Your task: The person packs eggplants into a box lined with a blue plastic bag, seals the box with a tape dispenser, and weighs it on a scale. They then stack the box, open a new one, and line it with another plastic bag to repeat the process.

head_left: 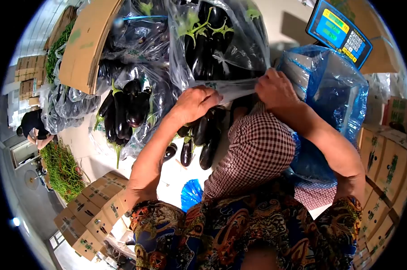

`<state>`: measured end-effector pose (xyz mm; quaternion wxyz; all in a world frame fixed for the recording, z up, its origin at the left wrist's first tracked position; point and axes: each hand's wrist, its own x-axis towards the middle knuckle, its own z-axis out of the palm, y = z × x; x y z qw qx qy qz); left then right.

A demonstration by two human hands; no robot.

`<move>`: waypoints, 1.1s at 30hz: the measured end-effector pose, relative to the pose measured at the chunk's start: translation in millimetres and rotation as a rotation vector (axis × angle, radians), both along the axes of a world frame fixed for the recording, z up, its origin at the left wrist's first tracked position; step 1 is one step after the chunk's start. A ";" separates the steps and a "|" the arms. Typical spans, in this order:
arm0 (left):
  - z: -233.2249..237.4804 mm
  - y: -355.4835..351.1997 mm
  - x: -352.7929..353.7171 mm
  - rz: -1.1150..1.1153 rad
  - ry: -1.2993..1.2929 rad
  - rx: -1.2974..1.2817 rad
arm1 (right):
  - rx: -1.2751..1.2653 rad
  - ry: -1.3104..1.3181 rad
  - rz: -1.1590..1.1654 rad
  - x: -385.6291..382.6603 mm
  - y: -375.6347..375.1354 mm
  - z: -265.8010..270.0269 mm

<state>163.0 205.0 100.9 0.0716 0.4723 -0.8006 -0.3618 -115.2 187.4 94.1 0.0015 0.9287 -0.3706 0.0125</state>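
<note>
Both hands grip the near edge of a clear plastic bag [244,54] filled with dark eggplants [205,54]. My left hand [196,102] has its fingers closed on the edge at the left. My right hand [278,87] pinches the same edge farther right, and the plastic is stretched between them. Several loose eggplants [205,135] lie just below my left hand. To the left, another open plastic bag [160,96] holds more eggplants [124,108].
A blue plastic bag [338,96] stands at my right, below a digital scale display [336,31]. Cardboard boxes [93,209] are stacked lower left and at the right [383,180]. Green peppers [61,173] lie far left, near another person [34,128].
</note>
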 end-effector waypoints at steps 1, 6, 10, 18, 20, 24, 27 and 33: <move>-8.8 -9.2 2.4 -0.163 0.098 -0.217 | 0.117 0.012 -0.102 -7.1 -2.8 1.5; -9.2 -44.1 -48.0 0.374 0.045 -0.239 | 0.127 -0.355 -0.328 -23.8 -28.8 -14.0; -26.7 -85.9 -79.8 0.522 0.170 -0.111 | 0.717 -0.563 -0.425 -11.9 -59.9 -52.3; 0.9 -121.0 -127.9 0.555 0.165 0.248 | 0.492 -0.171 0.014 -20.2 -62.0 -75.7; 3.0 -123.7 -104.7 0.600 0.546 0.601 | 0.296 -0.259 0.020 -30.0 -57.7 -75.6; 35.2 -86.9 -57.3 0.859 1.047 0.874 | 0.219 -0.298 0.039 -28.6 -61.2 -92.5; 29.4 -45.5 -19.3 0.725 1.270 0.963 | 0.717 -0.671 -0.158 -28.7 -56.0 -88.8; 63.3 -2.2 -10.8 0.549 1.536 1.016 | 1.019 -0.612 -0.291 -31.5 -50.0 -8.4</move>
